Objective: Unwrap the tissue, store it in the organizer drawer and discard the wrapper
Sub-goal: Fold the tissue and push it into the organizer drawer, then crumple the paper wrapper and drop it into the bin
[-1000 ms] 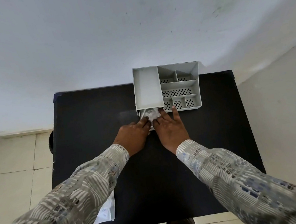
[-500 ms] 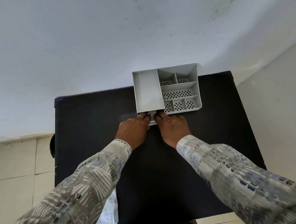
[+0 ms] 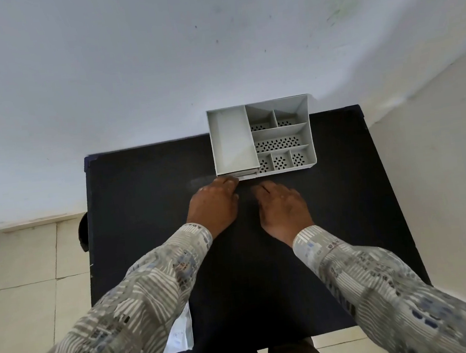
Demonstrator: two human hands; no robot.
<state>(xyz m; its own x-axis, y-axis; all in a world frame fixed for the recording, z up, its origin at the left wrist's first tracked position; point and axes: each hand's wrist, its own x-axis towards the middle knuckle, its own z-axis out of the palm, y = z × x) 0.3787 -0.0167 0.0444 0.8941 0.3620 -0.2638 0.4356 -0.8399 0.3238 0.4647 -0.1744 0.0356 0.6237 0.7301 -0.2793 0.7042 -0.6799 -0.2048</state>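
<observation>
A grey organizer (image 3: 262, 141) is seen at the far edge of the black worktop (image 3: 149, 214), close to the wall. It is likely kept there so that the near part of the worktop is free for the hands. Its drawer (image 3: 244, 173) sits low at the front, under the big left box, and only a thin lip of it is seen, so it looks pushed almost all the way in. The tissue cannot be seen; it is judged to be shut away inside the drawer.

The left hand (image 3: 214, 204) is held with its fingers bent and close together. The fingertips (image 3: 231, 181) are placed right at the drawer front, touching it or just beside it, which cannot be told for sure. Nothing is held in this hand. It is likely kept there to press the drawer home.

The right hand (image 3: 282, 210) is laid low over the worktop, just in front of the organizer but apart from it. Its fingers are loosely spread and nothing is held.

A white wrapper (image 3: 179, 334) is seen at the near left edge of the worktop, partly hidden by the left sleeve (image 3: 140, 295). It has not yet been thrown away, so that step is judged to be left.
</observation>
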